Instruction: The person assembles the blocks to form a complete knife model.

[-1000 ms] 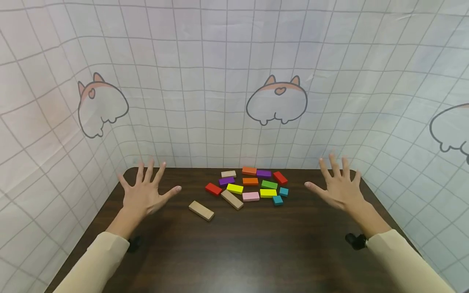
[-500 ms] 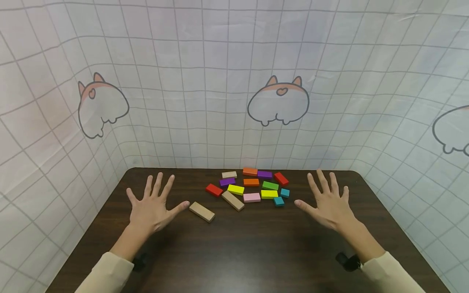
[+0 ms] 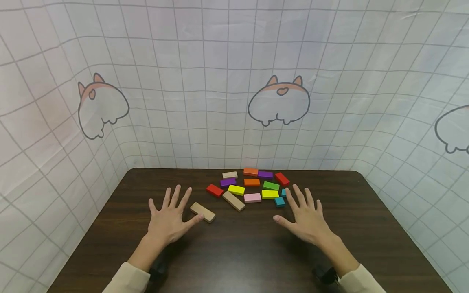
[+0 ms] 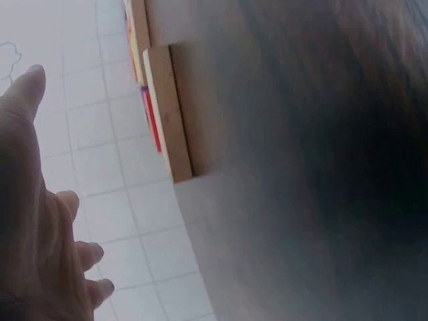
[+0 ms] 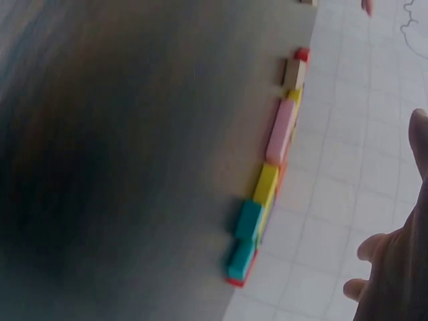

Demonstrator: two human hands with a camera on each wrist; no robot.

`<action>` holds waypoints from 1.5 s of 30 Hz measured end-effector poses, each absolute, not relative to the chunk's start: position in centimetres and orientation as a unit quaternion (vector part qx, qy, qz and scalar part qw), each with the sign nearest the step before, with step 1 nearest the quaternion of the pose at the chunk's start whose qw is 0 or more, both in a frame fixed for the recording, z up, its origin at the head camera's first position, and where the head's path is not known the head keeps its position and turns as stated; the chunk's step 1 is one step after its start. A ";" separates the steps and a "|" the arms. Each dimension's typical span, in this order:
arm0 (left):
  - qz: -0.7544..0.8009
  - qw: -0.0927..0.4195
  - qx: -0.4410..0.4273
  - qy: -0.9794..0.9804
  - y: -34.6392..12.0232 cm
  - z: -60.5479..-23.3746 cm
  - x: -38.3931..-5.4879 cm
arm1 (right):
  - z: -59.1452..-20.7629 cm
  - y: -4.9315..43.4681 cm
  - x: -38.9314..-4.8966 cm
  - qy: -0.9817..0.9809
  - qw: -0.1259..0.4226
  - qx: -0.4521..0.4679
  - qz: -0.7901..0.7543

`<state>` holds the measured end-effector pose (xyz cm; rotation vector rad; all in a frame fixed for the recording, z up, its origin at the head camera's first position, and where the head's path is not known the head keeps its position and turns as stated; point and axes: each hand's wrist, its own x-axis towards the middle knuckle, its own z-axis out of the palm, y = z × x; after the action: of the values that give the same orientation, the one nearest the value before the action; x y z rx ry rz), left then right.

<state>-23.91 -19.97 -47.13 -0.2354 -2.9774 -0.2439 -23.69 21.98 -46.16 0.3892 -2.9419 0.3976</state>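
1. Wood block [image 3: 200,211], left-front of the block cluster, flat, set at an angle, one end toward the tabletop's [image 3: 238,260] far-left corner. Closest block to the left hand [image 3: 169,221].
2. Left hand: fingers and thumb spread apart, holding nothing. Thumb overlaps the block's near end in head view; left wrist view shows a gap between them.
3. Right hand [image 3: 307,219]: fingers spread apart, holding nothing. Nearest are the front teal block [image 3: 279,202] and back teal block [image 3: 283,193]; a fingertip partly covers the back one in head view.
4. Middle of cluster, front: second wood block [image 3: 233,201], slanted; then pink block [image 3: 252,198] and right yellow block [image 3: 270,194], toward the right edge.
5. Behind those: left red block [image 3: 214,190], left yellow block [image 3: 236,190], front orange block [image 3: 252,182], green block [image 3: 271,186].
6. Along the far edge: pale block [image 3: 229,175], rear orange block [image 3: 250,172], rear purple block [image 3: 265,174], right red block [image 3: 282,179].
7. Beyond that edge: white grid cloth [image 3: 198,101] with cartoon animal prints.
8. Cream sleeves [image 3: 128,278] on both arms.
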 end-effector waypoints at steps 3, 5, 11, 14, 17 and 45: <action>-0.086 0.078 -0.089 -0.989 -19.3 -47.7 -23.9 | -46.9 21.1 -23.6 -0.979 0.072 0.133 0.140; -0.085 0.080 -0.097 -0.988 -19.0 -48.0 -24.0 | -47.4 20.5 -23.6 -0.977 0.072 0.137 0.146; -0.091 0.073 -0.125 -0.985 -18.7 -48.6 -24.5 | -48.3 18.9 -24.0 -0.969 0.061 0.155 0.182; -0.102 0.072 -0.147 -0.981 -18.8 -48.7 -24.8 | -48.5 18.2 -24.5 -0.963 0.045 0.165 0.211; -0.122 0.067 -0.168 -0.976 -19.1 -48.7 -25.0 | -48.4 17.5 -25.0 -0.954 0.030 0.181 0.238; -0.293 -0.015 -0.194 -0.936 -21.7 -49.1 -29.6 | -49.5 12.2 -31.1 -0.909 -0.047 0.210 0.356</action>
<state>-29.57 -21.74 -49.06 -0.6138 -2.9694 -0.9298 -31.10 12.22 -49.51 0.6805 -2.9457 1.1543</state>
